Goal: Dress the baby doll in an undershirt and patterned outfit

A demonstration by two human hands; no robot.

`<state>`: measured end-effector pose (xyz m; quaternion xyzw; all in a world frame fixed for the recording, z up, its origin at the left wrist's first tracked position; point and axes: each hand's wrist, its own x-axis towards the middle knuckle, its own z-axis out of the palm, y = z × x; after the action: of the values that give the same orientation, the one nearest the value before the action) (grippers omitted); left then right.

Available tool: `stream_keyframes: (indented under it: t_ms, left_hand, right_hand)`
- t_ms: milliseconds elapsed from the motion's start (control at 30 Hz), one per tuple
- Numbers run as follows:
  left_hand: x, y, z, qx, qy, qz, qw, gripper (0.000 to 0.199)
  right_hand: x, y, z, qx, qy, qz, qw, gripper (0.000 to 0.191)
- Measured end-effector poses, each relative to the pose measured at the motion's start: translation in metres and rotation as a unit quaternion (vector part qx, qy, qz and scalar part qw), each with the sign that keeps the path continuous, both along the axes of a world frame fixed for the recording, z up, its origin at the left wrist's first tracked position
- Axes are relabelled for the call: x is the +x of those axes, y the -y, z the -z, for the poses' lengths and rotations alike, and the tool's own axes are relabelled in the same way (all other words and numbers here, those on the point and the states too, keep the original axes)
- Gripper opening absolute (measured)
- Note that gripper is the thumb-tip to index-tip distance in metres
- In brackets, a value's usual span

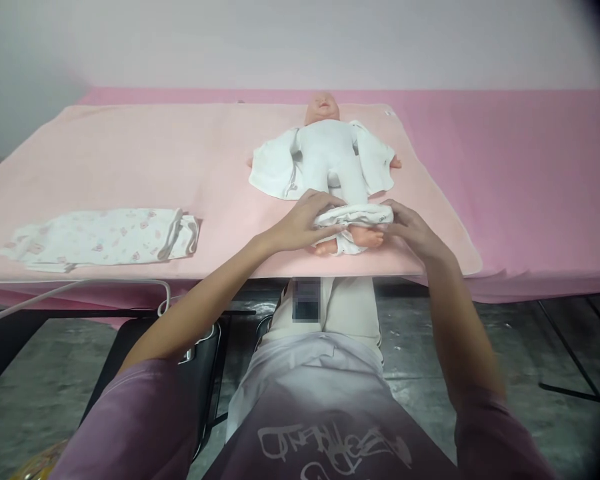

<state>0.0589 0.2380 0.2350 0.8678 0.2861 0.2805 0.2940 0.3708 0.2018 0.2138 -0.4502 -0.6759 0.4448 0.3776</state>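
A baby doll [333, 143] lies on its back on a pink mat [220, 147], its head away from me and its feet towards me. Its body is white, and white sleeves spread out around both arms. Across its lower legs sits a bunched white baby garment [355, 215], its rolled edge above the feet. My left hand [305, 223] grips the left end of this roll between thumb and fingers. At the other end, my right hand [413, 230] pinches the cloth. The doll's bare feet [366, 237] show below the roll, with more white cloth beside them.
On the mat's left lies a folded white cloth [100, 237] with a small pink print. A white cable [80, 283] runs along the table's front edge. Below stands a black chair or case [145, 333]; a dark rectangular object, blurred out, is near my lap.
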Motion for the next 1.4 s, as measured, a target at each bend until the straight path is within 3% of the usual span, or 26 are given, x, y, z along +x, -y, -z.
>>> stream_keyframes:
  t_ms: [133,300,500,633,767,967,1100,1267,1400]
  left_hand:
    - [-0.006,-0.005,-0.004,0.009,0.0,-0.004,1.0,0.043]
    - [-0.008,-0.015,-0.003,0.017,-0.034,-0.036,0.999,0.048]
    - [-0.02,-0.028,-0.007,0.004,-0.054,0.014,0.998,0.039]
    - [-0.019,-0.039,-0.011,-0.003,-0.036,0.096,0.995,0.03]
    - [-0.015,-0.045,-0.01,0.004,-0.016,0.134,0.991,0.024]
    - [-0.014,-0.045,-0.007,0.004,0.02,0.147,0.989,0.017]
    - [-0.009,-0.045,-0.006,-0.013,0.052,0.13,0.99,0.016]
    - [0.001,-0.044,-0.004,-0.082,0.073,0.057,0.992,0.028]
    - [-0.004,-0.049,0.004,-0.136,0.133,-0.085,0.978,0.04]
  right_hand:
    - [-0.014,-0.012,-0.031,0.083,0.091,-0.028,0.992,0.053]
    - [-0.051,-0.032,-0.051,0.153,0.219,-0.1,0.959,0.056]
    - [-0.037,-0.058,-0.076,0.024,0.292,-0.273,0.916,0.054]
    - [-0.025,-0.071,-0.086,-0.045,0.316,-0.324,0.89,0.052]
    - [-0.015,-0.074,-0.086,-0.063,0.311,-0.336,0.887,0.052]
    - [0.002,-0.068,-0.075,-0.045,0.282,-0.315,0.905,0.052]
    - [-0.005,-0.071,-0.064,-0.044,0.183,-0.294,0.937,0.052]
    - [-0.032,-0.078,-0.057,-0.017,0.09,-0.148,0.985,0.053]
    - [-0.038,-0.08,-0.047,0.029,0.15,0.022,0.988,0.062]
